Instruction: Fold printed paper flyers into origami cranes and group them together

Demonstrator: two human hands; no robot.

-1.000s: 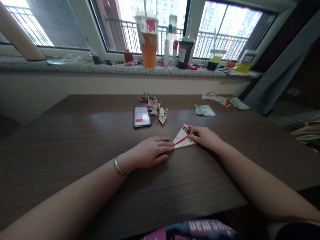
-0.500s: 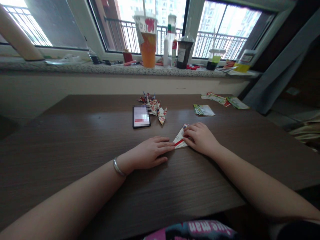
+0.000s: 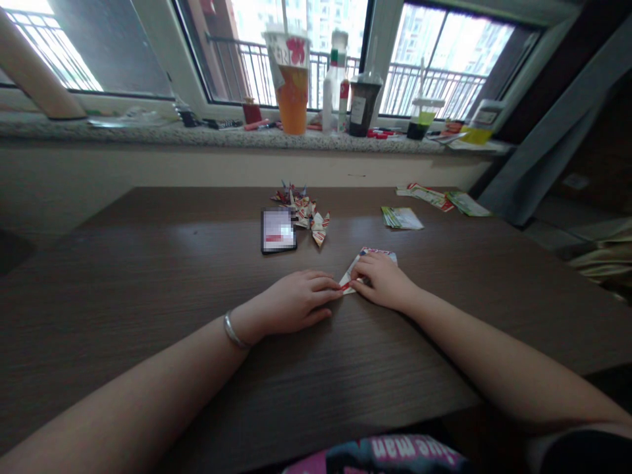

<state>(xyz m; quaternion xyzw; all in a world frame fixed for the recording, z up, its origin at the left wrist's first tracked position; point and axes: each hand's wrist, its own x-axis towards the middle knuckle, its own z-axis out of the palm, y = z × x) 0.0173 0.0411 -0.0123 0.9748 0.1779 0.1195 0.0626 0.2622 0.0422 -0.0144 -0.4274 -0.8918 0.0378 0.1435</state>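
Observation:
A folded piece of printed paper (image 3: pixel 390 255), white with red and blue markings, lies flat on the table. My left hand (image 3: pixel 296 301) rests palm down with its fingers stretched out, the fingertips touching the paper's left corner. Over the paper's middle is my right hand (image 3: pixel 384 283), its fingers bent and closed on the paper near that same corner, hiding much of it. Beyond my hands sits a cluster of folded paper figures (image 3: pixel 302 212), with one figure (image 3: pixel 319 232) at its near end.
A dark-edged device with a blurred screen (image 3: pixel 279 230) lies beside the figures. At the back right are a stack of paper sheets (image 3: pixel 402 218) and more printed papers (image 3: pixel 429 196). Cups, including an orange drink (image 3: pixel 293 99), and a bottle (image 3: pixel 336 85) line the windowsill (image 3: pixel 222 137).
My right hand has slid left along the paper, closer to my left fingertips. More of the paper's far right part now shows. My left hand has barely moved.

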